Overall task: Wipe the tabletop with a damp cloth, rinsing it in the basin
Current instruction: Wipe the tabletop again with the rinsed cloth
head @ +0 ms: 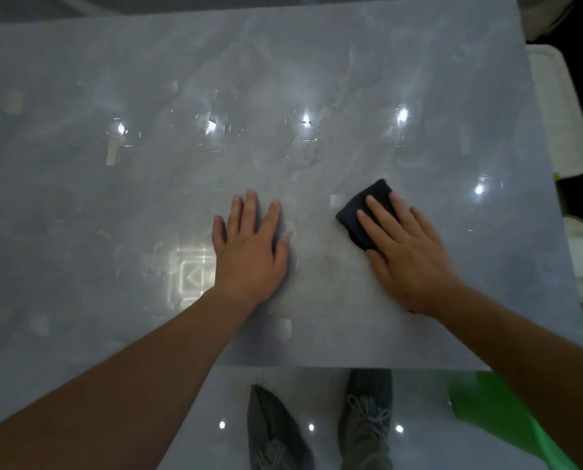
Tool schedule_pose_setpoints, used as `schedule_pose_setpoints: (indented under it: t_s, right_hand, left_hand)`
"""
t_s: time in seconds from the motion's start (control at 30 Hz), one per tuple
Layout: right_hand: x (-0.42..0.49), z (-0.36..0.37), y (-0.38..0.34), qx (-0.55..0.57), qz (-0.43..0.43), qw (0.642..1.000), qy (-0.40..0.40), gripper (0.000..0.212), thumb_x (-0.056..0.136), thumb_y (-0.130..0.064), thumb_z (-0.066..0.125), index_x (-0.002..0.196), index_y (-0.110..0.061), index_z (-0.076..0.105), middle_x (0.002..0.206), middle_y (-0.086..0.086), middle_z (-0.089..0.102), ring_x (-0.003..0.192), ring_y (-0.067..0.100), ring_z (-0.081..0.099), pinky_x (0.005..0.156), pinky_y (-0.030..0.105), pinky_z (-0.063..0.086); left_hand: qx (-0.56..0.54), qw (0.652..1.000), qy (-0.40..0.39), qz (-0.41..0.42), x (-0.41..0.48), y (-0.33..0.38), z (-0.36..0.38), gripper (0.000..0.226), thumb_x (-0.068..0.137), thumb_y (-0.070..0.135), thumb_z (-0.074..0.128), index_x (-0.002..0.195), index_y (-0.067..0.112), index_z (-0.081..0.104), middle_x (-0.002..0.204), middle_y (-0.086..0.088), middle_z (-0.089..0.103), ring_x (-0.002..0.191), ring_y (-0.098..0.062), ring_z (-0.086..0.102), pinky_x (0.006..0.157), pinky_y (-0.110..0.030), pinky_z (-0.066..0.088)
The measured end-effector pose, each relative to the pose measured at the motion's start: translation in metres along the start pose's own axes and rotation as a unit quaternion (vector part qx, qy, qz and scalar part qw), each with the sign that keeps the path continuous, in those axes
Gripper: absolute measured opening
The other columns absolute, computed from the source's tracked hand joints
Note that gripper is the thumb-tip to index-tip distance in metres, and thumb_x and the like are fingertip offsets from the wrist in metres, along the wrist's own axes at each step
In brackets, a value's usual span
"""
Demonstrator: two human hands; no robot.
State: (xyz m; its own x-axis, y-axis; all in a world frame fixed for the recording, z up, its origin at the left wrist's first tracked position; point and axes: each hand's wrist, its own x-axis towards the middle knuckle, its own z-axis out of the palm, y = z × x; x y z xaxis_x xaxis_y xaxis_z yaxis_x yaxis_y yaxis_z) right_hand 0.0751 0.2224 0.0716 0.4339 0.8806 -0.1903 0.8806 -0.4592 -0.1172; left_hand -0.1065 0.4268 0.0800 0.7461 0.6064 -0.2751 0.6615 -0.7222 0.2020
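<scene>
Two grey shoes point(366, 422) are standing on the floor point(317, 391) by the table's near edge, a green thing point(486, 405) lying to their right; the left hand point(249, 252) is resting flat on the tabletop point(147, 184), fingers straight, holding nothing; the right hand point(410, 262) is pressing the dark cloth point(359, 212) down with straight fingers, not curling round it; the cloth is lying right of centre, its far end showing beyond the fingertips.

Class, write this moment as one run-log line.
step: wiping | right hand: pressing flat on folded dark cloth | left hand: flat on glossy grey marbled tabletop
</scene>
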Motion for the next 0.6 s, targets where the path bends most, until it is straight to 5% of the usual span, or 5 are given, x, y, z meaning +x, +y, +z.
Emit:
schedule_pose_setpoints:
  t_s: [0.2, 0.27, 0.43, 0.5, 0.6]
  right_hand:
    - [-0.028, -0.013, 0.042, 0.062, 0.339, 0.939, 0.012, 0.067, 0.100, -0.045, 0.024, 0.160, -0.019, 0.010, 0.169, 0.003, 0.000, 0.154, 0.029, -0.006, 0.124, 0.052, 0.007]
    - [-0.011, -0.010, -0.009, 0.059, 0.298, 0.952, 0.033, 0.066, 0.100, -0.043, 0.025, 0.160, -0.018, 0.013, 0.168, 0.005, 0.004, 0.154, 0.033, -0.003, 0.124, 0.052, 0.009]
    - [-0.019, 0.007, -0.093, 0.012, -0.012, 1.000, 0.000, 0.059, 0.103, -0.042, 0.028, 0.158, -0.023, 0.023, 0.167, 0.003, 0.014, 0.155, 0.030, 0.002, 0.124, 0.052, 0.012]
    - [-0.033, 0.010, -0.058, 0.005, -0.002, 1.000, 0.010, 0.059, 0.101, -0.041, 0.031, 0.157, -0.023, 0.027, 0.166, 0.002, 0.019, 0.154, 0.030, 0.008, 0.123, 0.052, 0.017]
    - [-0.061, 0.008, 0.005, 0.036, 0.176, 0.983, 0.039, 0.063, 0.097, -0.041, 0.033, 0.156, -0.021, 0.029, 0.165, 0.005, 0.022, 0.153, 0.031, 0.013, 0.120, 0.055, 0.022]
  left_hand:
    - [-0.013, 1.000, -0.004, -0.002, 0.001, 0.003, 0.000, 0.064, 0.098, 0.047, 0.024, 0.158, 0.029, 0.015, 0.168, -0.010, -0.005, 0.153, -0.030, -0.011, 0.121, -0.056, -0.007]
    - [-0.026, 1.000, -0.010, 0.003, 0.002, 0.001, -0.001, 0.061, 0.102, 0.041, 0.031, 0.159, 0.029, 0.014, 0.168, -0.009, -0.007, 0.153, -0.028, -0.013, 0.121, -0.055, -0.009]
    - [-0.039, 0.998, -0.039, 0.021, 0.001, -0.007, -0.003, 0.062, 0.104, 0.041, 0.032, 0.160, 0.031, 0.006, 0.167, -0.004, -0.017, 0.152, -0.023, -0.022, 0.121, -0.050, -0.014]
    - [-0.062, 0.997, -0.037, 0.021, 0.001, -0.007, -0.004, 0.060, 0.104, 0.041, 0.032, 0.159, 0.030, 0.010, 0.167, -0.005, -0.014, 0.152, -0.023, -0.020, 0.121, -0.049, -0.015]
    - [-0.135, 0.990, 0.019, 0.046, -0.004, -0.010, -0.007, 0.051, 0.103, 0.032, 0.037, 0.153, 0.021, 0.035, 0.166, -0.011, 0.014, 0.154, -0.027, 0.004, 0.123, -0.052, -0.001]
